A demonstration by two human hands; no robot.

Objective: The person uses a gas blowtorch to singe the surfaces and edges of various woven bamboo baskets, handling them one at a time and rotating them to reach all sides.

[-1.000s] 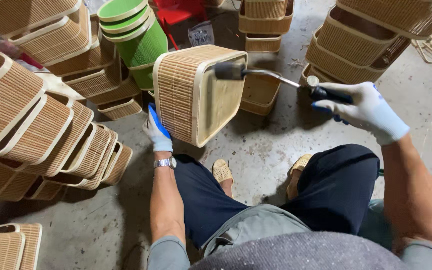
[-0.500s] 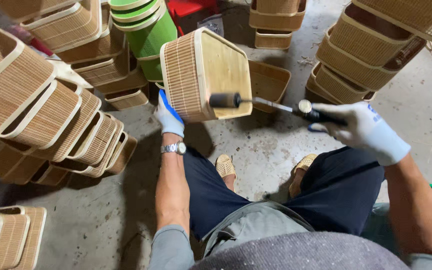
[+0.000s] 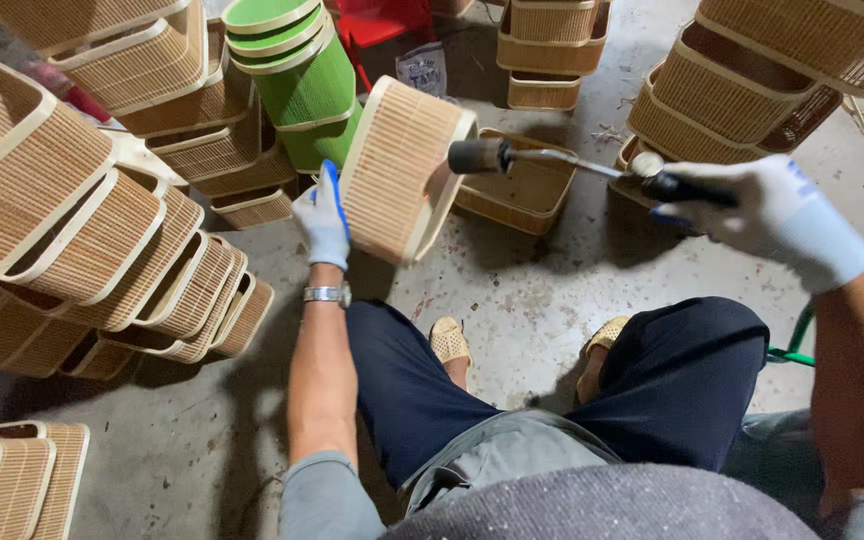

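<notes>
Two gloved hands, left (image 3: 322,222) and right (image 3: 764,212). One torch (image 3: 552,162). One wristwatch (image 3: 327,294). Two sandals (image 3: 449,341). One held basket (image 3: 399,170). Three green baskets (image 3: 302,70), nested. One red stool (image 3: 382,25). Plain woven baskets (image 3: 92,240) in stacks: some thirty, perhaps more, since many overlap or run past the edges.

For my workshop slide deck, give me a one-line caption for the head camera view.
Gloved left hand tilts a woven basket while the right hand aims a torch-like tool at it.

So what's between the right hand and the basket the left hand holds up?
In the head view, only the torch: its metal tube runs from the right hand to the dark nozzle at the basket, above an open basket on the floor.
</notes>
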